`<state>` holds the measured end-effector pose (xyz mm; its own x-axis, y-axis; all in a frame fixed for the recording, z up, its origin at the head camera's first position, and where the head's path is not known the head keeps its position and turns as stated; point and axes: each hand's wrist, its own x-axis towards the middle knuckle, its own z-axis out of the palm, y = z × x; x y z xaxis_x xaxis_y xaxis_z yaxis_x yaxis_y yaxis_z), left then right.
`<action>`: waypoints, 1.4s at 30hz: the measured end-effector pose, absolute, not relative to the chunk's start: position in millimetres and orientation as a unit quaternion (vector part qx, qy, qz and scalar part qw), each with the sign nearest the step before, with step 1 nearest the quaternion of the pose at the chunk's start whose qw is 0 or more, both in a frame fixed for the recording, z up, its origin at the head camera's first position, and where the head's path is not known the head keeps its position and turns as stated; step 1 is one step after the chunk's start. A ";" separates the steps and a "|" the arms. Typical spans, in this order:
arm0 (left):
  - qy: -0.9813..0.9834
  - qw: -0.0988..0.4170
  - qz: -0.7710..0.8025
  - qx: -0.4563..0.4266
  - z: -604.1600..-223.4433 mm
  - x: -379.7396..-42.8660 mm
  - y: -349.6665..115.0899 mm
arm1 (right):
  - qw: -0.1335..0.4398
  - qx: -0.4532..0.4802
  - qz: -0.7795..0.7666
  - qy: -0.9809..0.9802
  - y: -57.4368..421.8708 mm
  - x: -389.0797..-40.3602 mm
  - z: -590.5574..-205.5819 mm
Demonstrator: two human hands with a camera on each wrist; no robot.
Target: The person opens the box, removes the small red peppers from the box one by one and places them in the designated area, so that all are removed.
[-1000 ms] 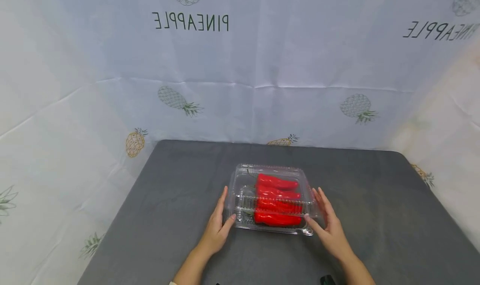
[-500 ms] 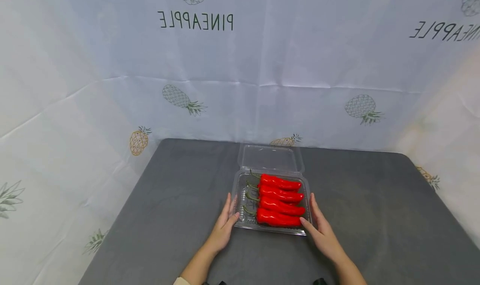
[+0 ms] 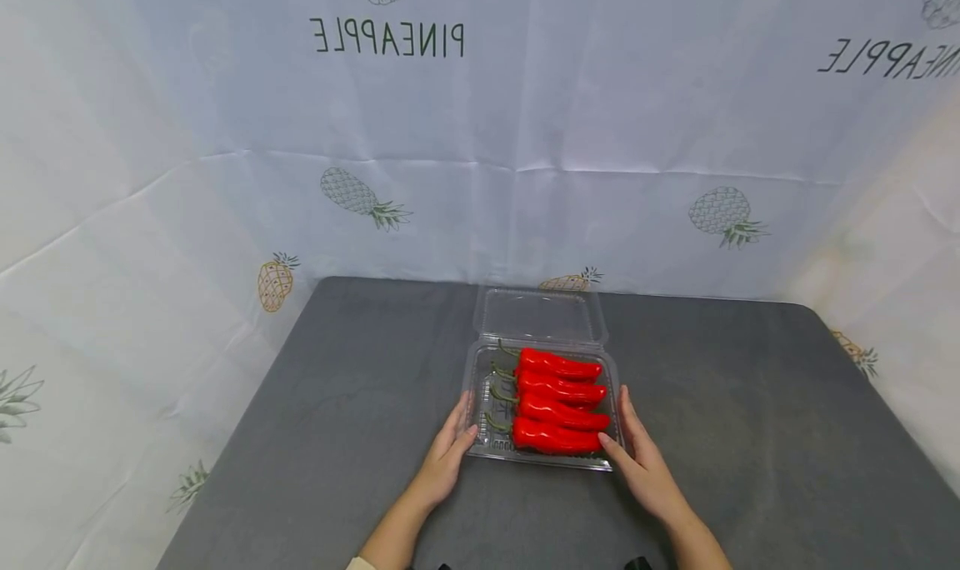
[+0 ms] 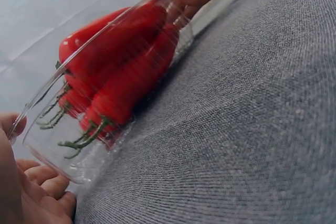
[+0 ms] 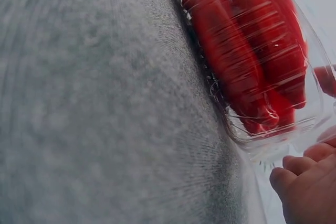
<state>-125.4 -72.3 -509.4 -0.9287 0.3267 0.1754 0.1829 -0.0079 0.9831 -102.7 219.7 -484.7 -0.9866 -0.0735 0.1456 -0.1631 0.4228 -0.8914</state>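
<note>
A clear plastic clamshell box (image 3: pixel 540 460) sits on the table with its hinged lid (image 3: pixel 536 316) laid back on the far side. Several red peppers (image 3: pixel 555 437) with green stems lie in a row inside, stems toward the left. My left hand (image 3: pixel 441 466) holds the box's left side, thumb on the rim and fingers along the outer wall; the left wrist view shows those fingers (image 4: pixel 47 179) low by the base. On the right side my right hand (image 3: pixel 651 478) grips in the same way, its thumb near the front pepper's tip.
The grey table (image 3: pixel 360 362) extends around the box on all sides. Behind it hangs a pale curtain (image 3: pixel 480 120) printed with pineapples, and the back edge of the lid comes close to it.
One second ago the lid stood partly over the peppers; it has swung back to the far side by half a second ago. Both hands stay at the box's sides, with little movement since.
</note>
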 end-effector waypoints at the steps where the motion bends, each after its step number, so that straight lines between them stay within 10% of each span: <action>1: 0.703 0.055 0.687 0.179 -509.3 -125.5 -72.5 | 0.039 0.067 0.531 -0.844 219.4 -102.9 -483.4; 26: 0.692 0.056 0.698 0.176 -509.6 -126.7 -71.4 | 0.051 0.199 0.318 -0.925 243.7 -161.9 -418.2; 42: 0.686 0.057 0.704 0.173 -507.5 -125.6 -72.2 | -0.096 0.294 0.240 -0.920 223.8 -215.3 -380.4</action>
<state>-125.6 -72.2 -507.5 -0.9337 0.3177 0.1649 0.1565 -0.0519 0.9863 -215.3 223.8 -380.4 -0.8088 -0.5869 -0.0362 -0.4944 0.7120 -0.4986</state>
